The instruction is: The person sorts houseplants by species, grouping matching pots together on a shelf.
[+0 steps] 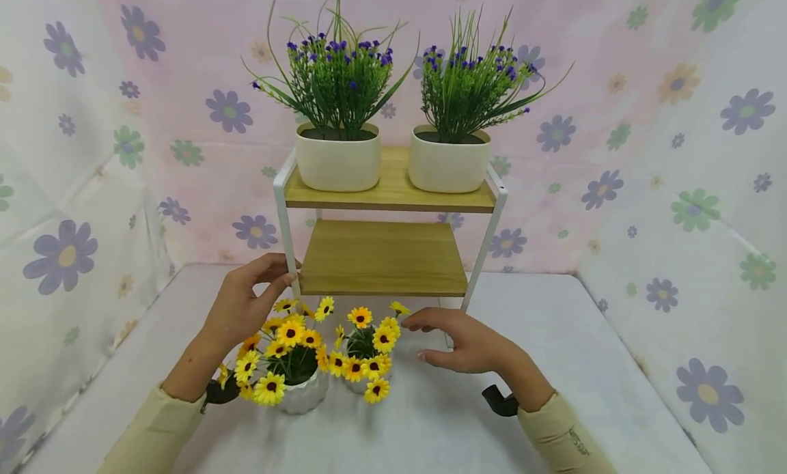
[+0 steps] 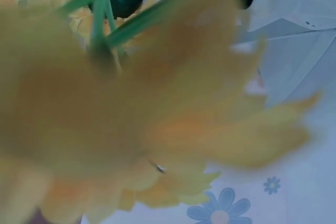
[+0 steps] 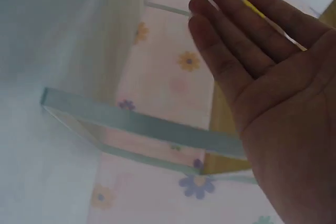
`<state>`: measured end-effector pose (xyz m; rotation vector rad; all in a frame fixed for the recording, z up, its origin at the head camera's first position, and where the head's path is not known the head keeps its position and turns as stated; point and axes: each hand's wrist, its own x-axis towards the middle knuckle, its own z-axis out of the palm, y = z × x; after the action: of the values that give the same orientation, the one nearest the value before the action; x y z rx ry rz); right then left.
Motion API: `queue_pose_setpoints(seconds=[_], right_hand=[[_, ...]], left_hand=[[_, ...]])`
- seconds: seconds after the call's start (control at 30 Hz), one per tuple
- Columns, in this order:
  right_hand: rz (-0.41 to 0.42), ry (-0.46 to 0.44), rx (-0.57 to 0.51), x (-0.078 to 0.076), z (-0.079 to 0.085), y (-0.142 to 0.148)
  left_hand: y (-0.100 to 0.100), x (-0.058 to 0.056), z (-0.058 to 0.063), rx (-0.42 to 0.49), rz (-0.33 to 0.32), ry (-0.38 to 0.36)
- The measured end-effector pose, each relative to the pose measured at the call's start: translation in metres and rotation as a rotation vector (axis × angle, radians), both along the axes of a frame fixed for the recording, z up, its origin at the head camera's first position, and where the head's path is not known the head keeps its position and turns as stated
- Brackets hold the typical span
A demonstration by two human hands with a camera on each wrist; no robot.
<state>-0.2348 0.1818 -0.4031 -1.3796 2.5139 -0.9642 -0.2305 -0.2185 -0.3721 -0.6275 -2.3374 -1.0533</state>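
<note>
A two-tier shelf rack (image 1: 381, 255) with wooden boards and a white metal frame stands in the middle of the head view. My left hand (image 1: 240, 307) grips its left front leg (image 1: 285, 238), thumb in front and fingertips reaching behind. Below that wrist is a white pot of yellow artificial flowers (image 1: 290, 334); its blurred petals (image 2: 173, 103) fill the left wrist view and hide the hand there. My right hand (image 1: 464, 341) hovers beside a smaller pot of yellow flowers (image 1: 369, 347), fingers extended and apart. The right wrist view shows this hand's (image 3: 289, 87) bare palm.
Two cream planters, one left (image 1: 338, 161) and one right (image 1: 449, 161), with purple flowers and tall grass, sit on the top board. A white cloth (image 1: 418, 433) covers the table. Flower-printed fabric (image 1: 209, 207) encloses the back and sides.
</note>
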Motion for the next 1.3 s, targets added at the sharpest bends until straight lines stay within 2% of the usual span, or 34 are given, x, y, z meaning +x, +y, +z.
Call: queue_pose_setpoints(seconds=[0.1, 0.2, 0.3, 0.53, 0.73, 0.97, 1.3], right_hand=[[-0.02, -0.07, 0.049, -0.001, -0.011, -0.009], [-0.032, -0.13, 0.039, -0.002, -0.019, -0.018], [-0.044, -0.151, 0.011, -0.004, -0.028, -0.026], [-0.039, -0.13, -0.051, -0.006, -0.044, -0.038], [-0.033, -0.103, -0.044, -0.004, -0.05, -0.052], [-0.096, -0.088, -0.035, 0.0, -0.055, -0.067], [-0.135, -0.168, -0.095, 0.002, -0.059, -0.072]], left_hand=[[0.0, 0.001, 0.0, 0.005, -0.002, -0.009], [0.0, 0.001, 0.0, 0.014, -0.007, -0.014], [0.0, 0.001, 0.001, 0.013, -0.006, -0.013], [0.002, 0.0, 0.003, 0.0, -0.004, 0.002], [0.001, 0.0, 0.001, -0.003, 0.002, 0.005], [0.001, 0.001, 0.002, 0.002, 0.001, 0.004], [0.001, 0.001, 0.002, 0.012, -0.011, -0.002]])
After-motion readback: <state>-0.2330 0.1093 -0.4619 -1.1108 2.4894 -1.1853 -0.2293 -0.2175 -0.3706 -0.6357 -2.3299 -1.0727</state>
